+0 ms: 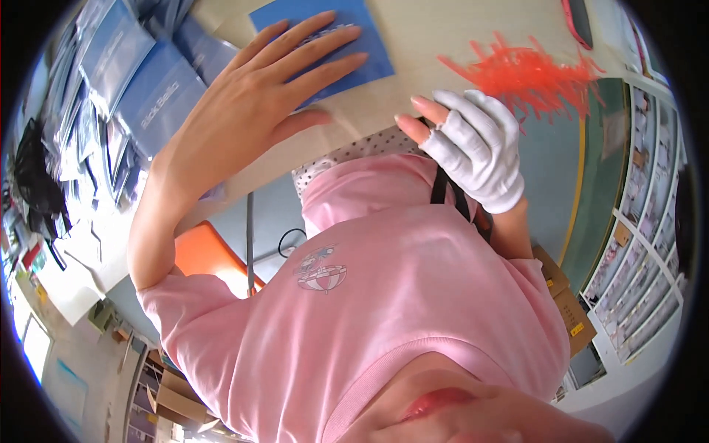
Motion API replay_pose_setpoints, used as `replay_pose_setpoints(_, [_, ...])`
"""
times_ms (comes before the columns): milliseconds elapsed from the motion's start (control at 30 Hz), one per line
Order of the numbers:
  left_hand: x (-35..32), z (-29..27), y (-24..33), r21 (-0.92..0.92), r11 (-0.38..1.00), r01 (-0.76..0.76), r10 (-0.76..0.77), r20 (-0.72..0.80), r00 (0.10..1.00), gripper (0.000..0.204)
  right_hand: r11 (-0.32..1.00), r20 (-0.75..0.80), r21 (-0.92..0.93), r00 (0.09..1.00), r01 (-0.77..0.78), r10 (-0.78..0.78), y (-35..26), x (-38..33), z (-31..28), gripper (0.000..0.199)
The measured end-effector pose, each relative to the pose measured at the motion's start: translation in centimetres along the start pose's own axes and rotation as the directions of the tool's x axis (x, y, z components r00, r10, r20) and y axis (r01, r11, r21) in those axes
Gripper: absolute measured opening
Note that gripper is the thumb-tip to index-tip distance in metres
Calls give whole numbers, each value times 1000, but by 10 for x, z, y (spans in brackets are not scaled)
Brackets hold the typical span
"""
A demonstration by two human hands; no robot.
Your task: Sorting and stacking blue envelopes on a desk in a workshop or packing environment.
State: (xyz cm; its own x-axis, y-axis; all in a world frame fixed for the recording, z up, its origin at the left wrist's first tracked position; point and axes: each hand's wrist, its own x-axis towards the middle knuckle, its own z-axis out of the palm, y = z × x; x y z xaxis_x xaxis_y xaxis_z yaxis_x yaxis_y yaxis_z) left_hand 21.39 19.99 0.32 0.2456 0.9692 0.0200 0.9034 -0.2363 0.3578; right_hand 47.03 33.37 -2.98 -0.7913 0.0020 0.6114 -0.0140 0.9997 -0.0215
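Observation:
My bare left hand [284,81] lies with fingers spread over a flat blue square packet [377,55] on the pale table. Part of the packet's white print is covered by the fingers. My right hand [476,144] wears a white glove that leaves the thumb and a fingertip bare. It hovers by the table's near edge, loosely curled, the bare tips slightly apart, and I see nothing between them. Just beyond it sits a heap of thin red-orange strips [528,74].
Many blue packets in clear bags [159,96] are piled at the left, beside a black bundle [37,177]. A red-edged dark phone-like object [577,22] lies at the far right. An orange chair [210,251], cardboard boxes [569,303] and white shelving [635,244] stand around.

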Motion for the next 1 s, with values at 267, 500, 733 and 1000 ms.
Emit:
replay_pose_setpoints(267, [-12,9,-16,-223,971,-81,64,-83,995,59,908,239,360,962,-214,132,-1,40,1,22])
replay_pose_setpoints(500, [-11,-14,-16,-668,732,139,-199,-15,980,65,444,503,397,595,-803,627,-15,69,5,13])
replay_pose_setpoints(733, [-20,4,-33,-872,489,-26,-269,-179,946,67,378,548,228,439,-897,712,-12,78,9,15])
replay_pose_setpoints(1000, [-1,38,-54,-212,857,-470,236,-650,723,76,381,555,198,424,-903,716,-11,82,9,14])
